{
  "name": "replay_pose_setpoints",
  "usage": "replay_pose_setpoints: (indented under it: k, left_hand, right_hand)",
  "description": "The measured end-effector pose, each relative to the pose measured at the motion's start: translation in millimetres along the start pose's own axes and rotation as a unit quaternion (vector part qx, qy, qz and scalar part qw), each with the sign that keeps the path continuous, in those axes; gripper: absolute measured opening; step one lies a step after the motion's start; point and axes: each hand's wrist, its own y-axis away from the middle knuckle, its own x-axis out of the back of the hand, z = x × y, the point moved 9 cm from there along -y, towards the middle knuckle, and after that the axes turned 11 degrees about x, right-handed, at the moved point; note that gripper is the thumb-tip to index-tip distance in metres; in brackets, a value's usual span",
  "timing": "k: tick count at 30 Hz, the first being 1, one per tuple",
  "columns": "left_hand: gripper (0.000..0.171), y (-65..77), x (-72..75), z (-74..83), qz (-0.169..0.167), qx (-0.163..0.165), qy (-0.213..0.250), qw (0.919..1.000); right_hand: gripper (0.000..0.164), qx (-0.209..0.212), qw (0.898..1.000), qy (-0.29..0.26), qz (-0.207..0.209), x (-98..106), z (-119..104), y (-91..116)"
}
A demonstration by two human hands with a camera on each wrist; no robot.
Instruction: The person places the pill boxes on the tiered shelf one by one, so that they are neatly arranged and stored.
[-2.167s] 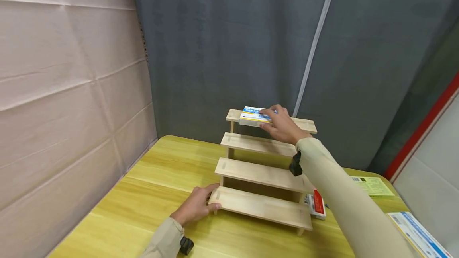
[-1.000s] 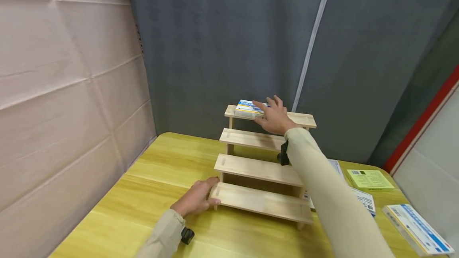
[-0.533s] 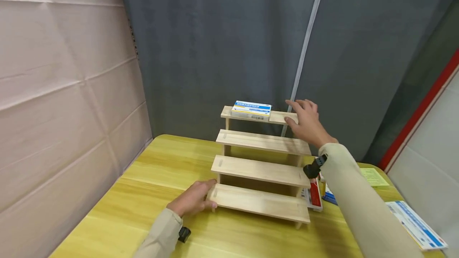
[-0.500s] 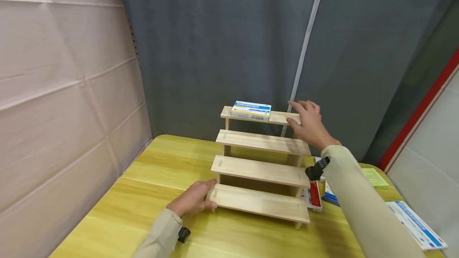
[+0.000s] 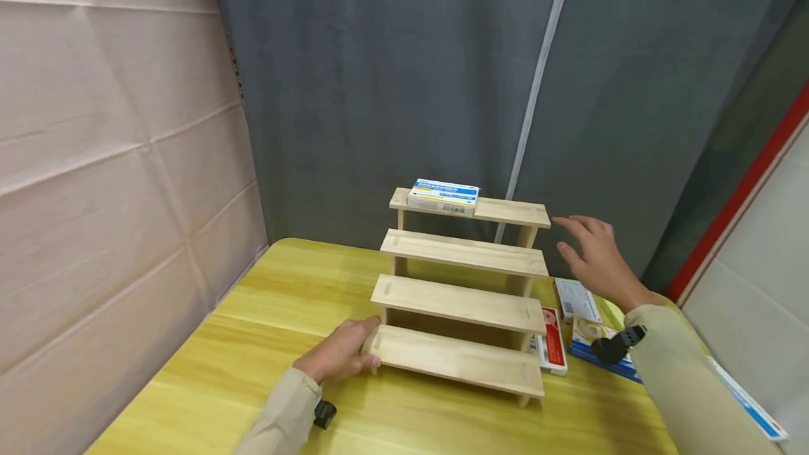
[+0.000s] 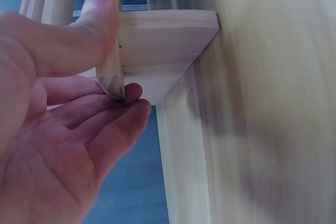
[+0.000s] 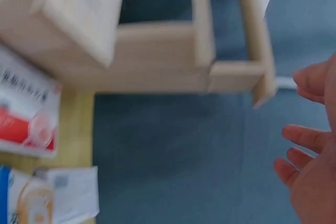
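Observation:
A light wooden stepped display rack (image 5: 458, 300) stands on the table. My left hand (image 5: 341, 351) grips the left end of its lowest board; in the left wrist view the thumb lies on one face and the fingers (image 6: 113, 129) curl under the other. On the left part of the top board lies a white, blue and yellow medicine box (image 5: 444, 195). My right hand (image 5: 597, 255) is in the air just right of the top board, holding nothing, its fingers extended and apart. The right wrist view shows these fingers (image 7: 310, 137) beside the rack's end.
Right of the rack lie a red and white box (image 5: 554, 343), a white box (image 5: 576, 299) and a blue box with a round picture (image 5: 600, 348). Another blue and white box (image 5: 748, 402) is partly behind the right sleeve. A grey curtain (image 5: 379, 90) hangs behind the yellow wooden table (image 5: 253, 343).
My right hand has let go of the medicine box on the top board and moved right and slightly down, away from the rack. The left hand keeps its hold.

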Motion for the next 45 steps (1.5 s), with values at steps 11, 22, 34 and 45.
replay_pose_setpoints:
  k: [11, 22, 34, 45]
  left_hand:
    - [0.060, -0.8, 1.7, 0.1, 0.016, -0.021, -0.008, 0.9996]
    - [0.057, 1.2, 2.7, 1.8, 0.016, -0.024, -0.006, 0.9996]
    - [0.062, 1.0, 2.7, 1.7, 0.015, -0.018, -0.006, 0.9997]
    - [0.065, 2.1, -0.1, -2.2, 0.003, 0.004, 0.004, 1.0000]
  right_hand:
    - [0.043, -0.071, 0.993, 0.018, -0.092, -23.1, 51.9, 60.1]
    - [0.060, -0.090, 0.978, 0.039, -0.186, -48.8, 91.9, 112.2]
    - [0.085, -0.111, 0.974, 0.018, -0.196, -62.0, 119.9, 152.6]
    - [0.080, -0.111, 0.976, 0.021, -0.188, -70.5, 125.3, 168.1]
